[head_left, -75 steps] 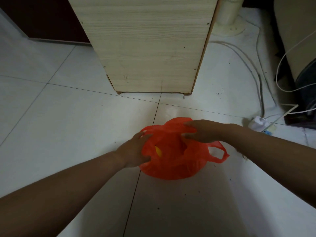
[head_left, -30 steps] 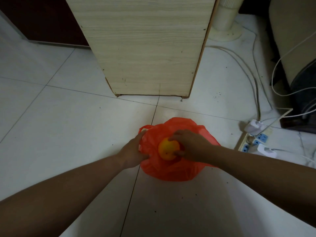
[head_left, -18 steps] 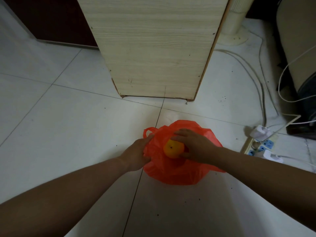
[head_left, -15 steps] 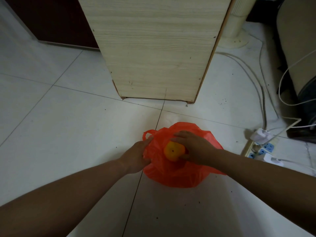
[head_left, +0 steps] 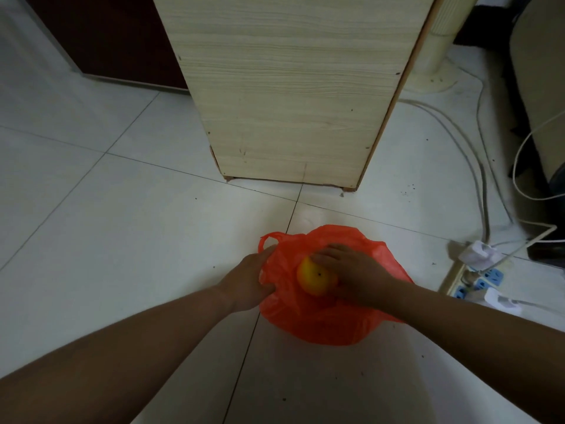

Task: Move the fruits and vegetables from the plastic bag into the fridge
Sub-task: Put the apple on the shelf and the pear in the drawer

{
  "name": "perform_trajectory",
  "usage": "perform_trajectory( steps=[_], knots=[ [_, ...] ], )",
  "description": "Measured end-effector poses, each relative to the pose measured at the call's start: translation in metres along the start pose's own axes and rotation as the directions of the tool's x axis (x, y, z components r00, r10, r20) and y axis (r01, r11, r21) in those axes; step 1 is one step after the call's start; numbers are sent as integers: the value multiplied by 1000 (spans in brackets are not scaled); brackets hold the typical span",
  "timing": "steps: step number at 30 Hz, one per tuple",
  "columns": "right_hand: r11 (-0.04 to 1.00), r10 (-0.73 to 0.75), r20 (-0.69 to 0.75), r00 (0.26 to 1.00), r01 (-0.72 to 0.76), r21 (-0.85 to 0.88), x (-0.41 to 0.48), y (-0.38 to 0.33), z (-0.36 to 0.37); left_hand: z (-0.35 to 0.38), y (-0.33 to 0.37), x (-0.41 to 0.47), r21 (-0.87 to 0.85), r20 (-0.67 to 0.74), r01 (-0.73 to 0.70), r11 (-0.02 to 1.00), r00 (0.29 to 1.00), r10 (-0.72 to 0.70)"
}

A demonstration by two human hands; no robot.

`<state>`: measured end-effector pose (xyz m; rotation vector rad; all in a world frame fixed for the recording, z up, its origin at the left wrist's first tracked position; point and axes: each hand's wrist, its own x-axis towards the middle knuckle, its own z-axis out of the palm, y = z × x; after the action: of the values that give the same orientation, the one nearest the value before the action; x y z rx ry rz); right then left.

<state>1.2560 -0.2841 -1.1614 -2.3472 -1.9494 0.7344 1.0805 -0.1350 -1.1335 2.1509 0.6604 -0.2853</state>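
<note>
An orange-red plastic bag (head_left: 321,322) lies on the white tiled floor in front of me. My left hand (head_left: 249,280) grips the bag's left edge beside its handle loop. My right hand (head_left: 354,273) holds a round yellow-orange fruit (head_left: 315,278) over the bag's opening, fingers curled round its right side. What else lies inside the bag is hidden by the plastic. No fridge is in view.
A tall light-wood cabinet (head_left: 284,93) stands just beyond the bag. A power strip (head_left: 472,278) with white plugs lies at the right, and cables (head_left: 477,166) run across the floor toward a cream fan base (head_left: 431,78). Dark furniture sits at the far right.
My right hand went into the bag's opening and came up gripping the yellow-orange fruit. My left hand kept hold of the bag's left edge. The view shifted slightly.
</note>
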Motion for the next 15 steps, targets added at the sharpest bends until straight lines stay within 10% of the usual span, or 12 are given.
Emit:
perform_trajectory(
  steps=[9,12,15],
  knots=[
    [885,207,-383,900,-6,465,-8,-1,-68,-33,9,29,-24,-361,76,997,929,-80],
    [747,328,-425,844,44,663,-4,-11,-79,-37,37,30,-392,-276,52,918,946,-172],
    [648,368,-393,843,71,758,-3,-20,-79,-34,61,28,-754,-21,185,631,953,-303]
  ],
)
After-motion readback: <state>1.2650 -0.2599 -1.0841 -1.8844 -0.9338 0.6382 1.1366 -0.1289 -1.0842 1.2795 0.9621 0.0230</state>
